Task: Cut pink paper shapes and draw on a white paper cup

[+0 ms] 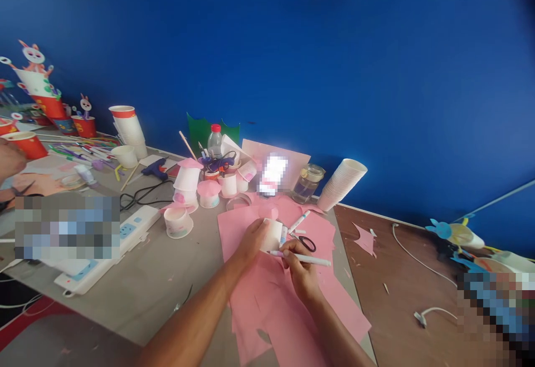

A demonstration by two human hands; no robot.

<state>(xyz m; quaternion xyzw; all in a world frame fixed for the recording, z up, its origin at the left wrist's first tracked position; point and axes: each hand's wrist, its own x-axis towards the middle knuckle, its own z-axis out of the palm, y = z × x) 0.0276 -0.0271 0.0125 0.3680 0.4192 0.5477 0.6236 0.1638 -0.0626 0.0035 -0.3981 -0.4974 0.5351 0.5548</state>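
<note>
My left hand [253, 239] grips a small white paper cup [273, 232] that lies tilted on its side above the pink paper sheets [267, 289]. In my right hand [301, 267] is a white marker pen [314, 259], its tip touching or very near the cup's edge. Just beyond my right hand lie a second marker [300, 220] and scissors [308, 243] with a black handle, partly hidden. At the left of the paper stands a white cup with pink trim [178, 223].
A lit phone [273, 173] leans at the back beside a glass jar [308, 183] and a stack of white cups [343, 184]. A power strip [112, 250], a glue gun [155, 167] and cables lie leftward. Another person's hand [10, 158] shows at far left.
</note>
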